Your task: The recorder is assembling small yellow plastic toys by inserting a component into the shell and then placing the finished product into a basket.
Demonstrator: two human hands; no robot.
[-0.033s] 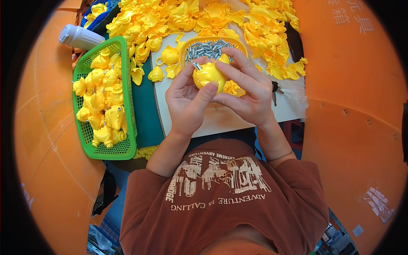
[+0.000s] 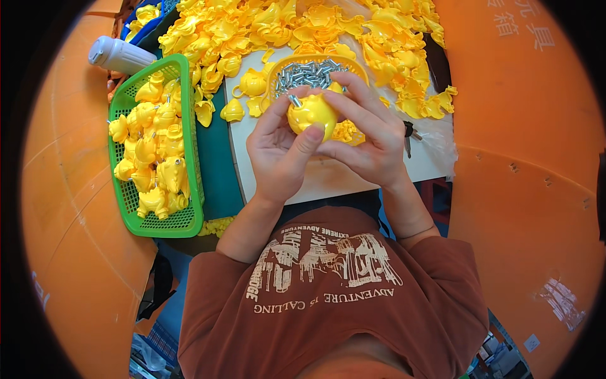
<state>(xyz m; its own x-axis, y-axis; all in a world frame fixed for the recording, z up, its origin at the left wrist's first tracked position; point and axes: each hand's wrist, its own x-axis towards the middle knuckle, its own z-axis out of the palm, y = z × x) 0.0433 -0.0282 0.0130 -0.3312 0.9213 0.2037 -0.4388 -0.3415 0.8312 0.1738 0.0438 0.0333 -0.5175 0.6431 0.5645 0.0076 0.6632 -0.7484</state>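
Observation:
Both hands hold a rounded yellow plastic toy figure (image 2: pixel 312 115) over the near side of a yellow basket. My left hand (image 2: pixel 278 148) is closed round its left side, with the thumb across the front. My right hand (image 2: pixel 372 129) grips the other side, its fingers curled over the top and back. A silvery metal pin (image 2: pixel 295 101) sticks up from the figure's upper left. Behind the hands, the yellow basket (image 2: pixel 270 82) holds many small metal pins (image 2: pixel 309 73) and some small yellow pieces (image 2: pixel 344 131). The figure's far side is hidden by my fingers.
A green basket (image 2: pixel 197 183) of yellow figures stands at the left, near a pale bottle (image 2: pixel 120 55). Heaped yellow plastic shells (image 2: pixel 265 25) cover the table's far side. Keys (image 2: pixel 409 136) and clear plastic film (image 2: pixel 439 151) lie at right. Orange walls (image 2: pixel 517 170) flank both sides.

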